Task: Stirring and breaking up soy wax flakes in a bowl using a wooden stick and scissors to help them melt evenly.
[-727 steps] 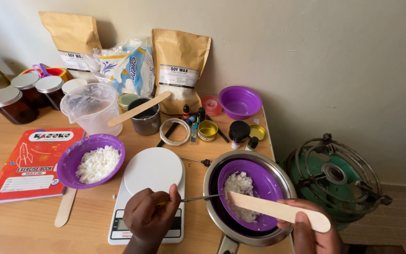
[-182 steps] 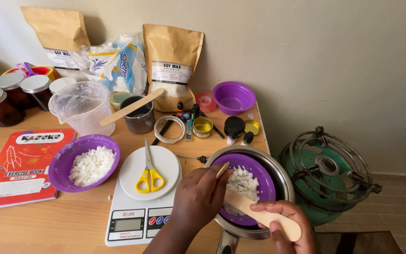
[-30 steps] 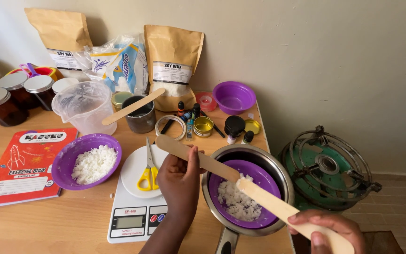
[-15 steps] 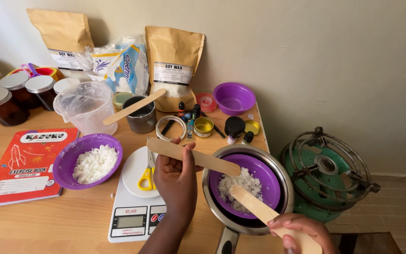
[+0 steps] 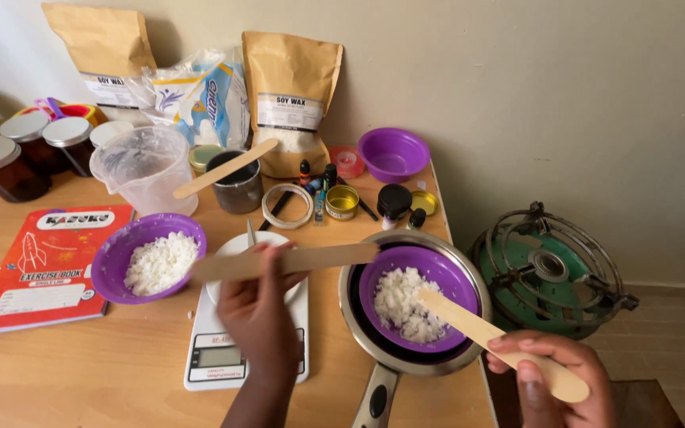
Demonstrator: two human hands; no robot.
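White wax flakes (image 5: 404,305) are contained in the purple bowl (image 5: 420,305) nested in the steel saucepan (image 5: 415,305). A wooden stick (image 5: 491,341) is pinched by the right hand (image 5: 552,384), its tip resting in the flakes; a second stick (image 5: 283,261) is clasped by the left hand (image 5: 259,313) over the scale (image 5: 243,353). Best stirred gently, so flakes are kept inside the bowl.

On the surface (image 5: 120,372) I saw the scale (image 5: 243,349) in front, with the bowl of flakes (image 5: 148,257) to its left and the notebook (image 5: 41,265) left of that. Right of the scale sat the pan (image 5: 418,309), a second bowl (image 5: 414,297) nested in it. Behind the scale stood the measuring jug (image 5: 146,168), the tin cup (image 5: 238,184) and the tape roll (image 5: 288,206). Two bags (image 5: 291,99) leaned against the wall at the back. The burner (image 5: 552,273) stood off the surface, to the right of the pan.
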